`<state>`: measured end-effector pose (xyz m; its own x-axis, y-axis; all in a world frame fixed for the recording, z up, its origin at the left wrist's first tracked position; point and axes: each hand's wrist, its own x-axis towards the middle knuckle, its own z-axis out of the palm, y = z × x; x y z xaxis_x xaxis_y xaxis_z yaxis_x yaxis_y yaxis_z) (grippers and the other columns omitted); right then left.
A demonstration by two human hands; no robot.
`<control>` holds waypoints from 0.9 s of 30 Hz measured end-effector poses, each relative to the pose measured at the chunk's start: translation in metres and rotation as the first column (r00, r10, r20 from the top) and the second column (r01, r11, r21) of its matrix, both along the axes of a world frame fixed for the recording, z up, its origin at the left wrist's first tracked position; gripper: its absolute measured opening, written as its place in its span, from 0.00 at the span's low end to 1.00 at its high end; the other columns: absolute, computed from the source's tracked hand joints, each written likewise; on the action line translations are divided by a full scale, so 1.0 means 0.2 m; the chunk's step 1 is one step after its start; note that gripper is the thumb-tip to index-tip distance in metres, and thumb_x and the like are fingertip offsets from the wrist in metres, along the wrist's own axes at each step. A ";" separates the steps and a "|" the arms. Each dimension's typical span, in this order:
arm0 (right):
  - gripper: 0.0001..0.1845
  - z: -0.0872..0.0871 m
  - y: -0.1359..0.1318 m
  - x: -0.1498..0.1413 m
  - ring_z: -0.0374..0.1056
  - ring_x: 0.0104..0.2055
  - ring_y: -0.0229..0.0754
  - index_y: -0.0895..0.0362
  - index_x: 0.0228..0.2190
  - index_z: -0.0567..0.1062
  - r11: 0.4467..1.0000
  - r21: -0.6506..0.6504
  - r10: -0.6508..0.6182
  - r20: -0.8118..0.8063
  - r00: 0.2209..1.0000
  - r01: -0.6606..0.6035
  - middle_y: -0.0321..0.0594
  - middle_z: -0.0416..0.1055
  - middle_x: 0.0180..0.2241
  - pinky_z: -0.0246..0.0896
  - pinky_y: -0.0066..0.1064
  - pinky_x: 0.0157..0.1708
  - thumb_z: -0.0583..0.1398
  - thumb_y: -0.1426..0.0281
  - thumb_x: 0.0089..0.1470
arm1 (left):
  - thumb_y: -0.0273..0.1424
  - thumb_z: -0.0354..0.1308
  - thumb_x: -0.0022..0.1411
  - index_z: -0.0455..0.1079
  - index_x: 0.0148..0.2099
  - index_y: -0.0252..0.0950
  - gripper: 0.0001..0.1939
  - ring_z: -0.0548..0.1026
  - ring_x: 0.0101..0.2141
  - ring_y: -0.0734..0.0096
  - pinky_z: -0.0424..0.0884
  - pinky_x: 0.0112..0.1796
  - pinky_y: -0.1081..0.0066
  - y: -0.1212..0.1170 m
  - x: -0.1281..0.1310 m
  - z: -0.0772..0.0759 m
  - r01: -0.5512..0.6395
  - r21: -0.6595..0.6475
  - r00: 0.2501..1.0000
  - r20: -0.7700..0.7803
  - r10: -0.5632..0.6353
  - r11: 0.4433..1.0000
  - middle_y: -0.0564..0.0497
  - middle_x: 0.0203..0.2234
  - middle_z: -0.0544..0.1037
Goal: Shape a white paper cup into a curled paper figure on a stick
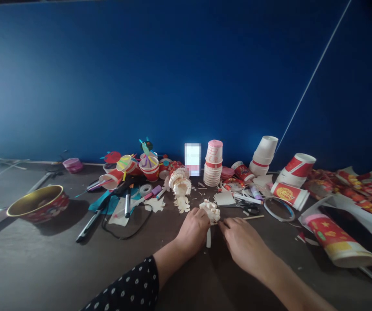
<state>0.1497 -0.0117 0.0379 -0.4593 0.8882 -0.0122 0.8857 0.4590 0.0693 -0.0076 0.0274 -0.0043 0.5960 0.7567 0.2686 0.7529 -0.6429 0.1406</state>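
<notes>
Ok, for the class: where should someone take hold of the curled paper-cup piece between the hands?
Probably low on its body, coming from the near side, where the left hand and right hand are. The top of the curled paper-cup piece is a cluster of thin, frilly curls that a pinch could crush, so I'd keep fingers below them.

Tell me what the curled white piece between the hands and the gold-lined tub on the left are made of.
The curled white piece looks like paper or thin card: matt white, with cut strips that curl. The gold-lined tub could be coated card or thin metal: its inside has a glossy gold sheen and its outside is printed red, so the look leaves it open.
</notes>
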 end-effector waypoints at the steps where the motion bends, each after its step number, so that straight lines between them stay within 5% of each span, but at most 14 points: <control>1: 0.19 0.00 0.00 0.00 0.66 0.41 0.46 0.61 0.43 0.73 1.000 -0.004 -0.001 0.008 1.000 0.001 0.48 0.72 0.37 0.54 0.35 0.43 0.48 0.80 0.54 | 0.21 0.48 0.59 0.66 0.29 0.32 0.09 0.66 0.34 0.65 0.63 0.37 0.67 0.00 0.00 0.00 -0.002 -0.005 1.000 -0.003 0.002 1.000 0.46 0.29 0.71; 14: 0.21 0.00 0.01 -0.02 0.65 0.44 0.49 0.63 0.46 0.71 0.999 -0.024 -0.022 0.060 0.998 0.023 0.52 0.70 0.42 0.54 0.37 0.43 0.47 0.79 0.54 | 0.23 0.55 0.57 0.68 0.29 0.34 0.05 0.68 0.33 0.68 0.63 0.36 0.71 -0.01 -0.02 0.01 -0.041 -0.058 0.969 0.241 0.054 0.997 0.50 0.28 0.72; 27: 0.23 -0.01 0.00 -0.01 0.66 0.44 0.49 0.63 0.47 0.70 1.000 0.005 -0.019 0.019 1.000 0.019 0.52 0.70 0.42 0.57 0.39 0.43 0.48 0.81 0.51 | 0.23 0.53 0.58 0.69 0.30 0.34 0.07 0.69 0.33 0.68 0.64 0.37 0.71 -0.01 -0.01 0.00 -0.090 -0.080 0.961 0.255 0.108 0.993 0.50 0.28 0.73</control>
<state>0.1486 -0.0114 0.0368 -0.4418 0.8969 -0.0167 0.8929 0.4415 0.0882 -0.0088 0.0258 -0.0042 0.4338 0.8299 0.3508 0.7447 -0.5494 0.3790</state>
